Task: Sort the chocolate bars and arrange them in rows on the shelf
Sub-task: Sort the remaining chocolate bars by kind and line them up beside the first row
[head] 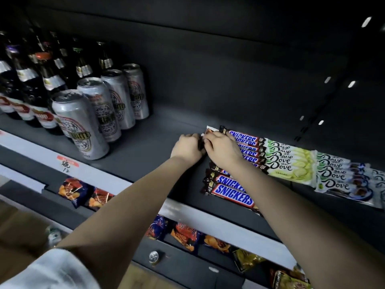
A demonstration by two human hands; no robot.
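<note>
As the Snickers bars (233, 193) lie lengthwise left-to-right on the shelf (145, 142), left hand (187, 148) and right hand (223, 150) both pinch their left ends (row extends rightward).

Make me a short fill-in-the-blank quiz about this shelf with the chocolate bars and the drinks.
1. The left hand and right hand meet at the left end of the brown bars, which are printed ____.
2. The pale bars lying right of those read ____.
3. The silver cans stand to the ____ of both hands.
Missing words: Snickers; Dove; left.
</note>
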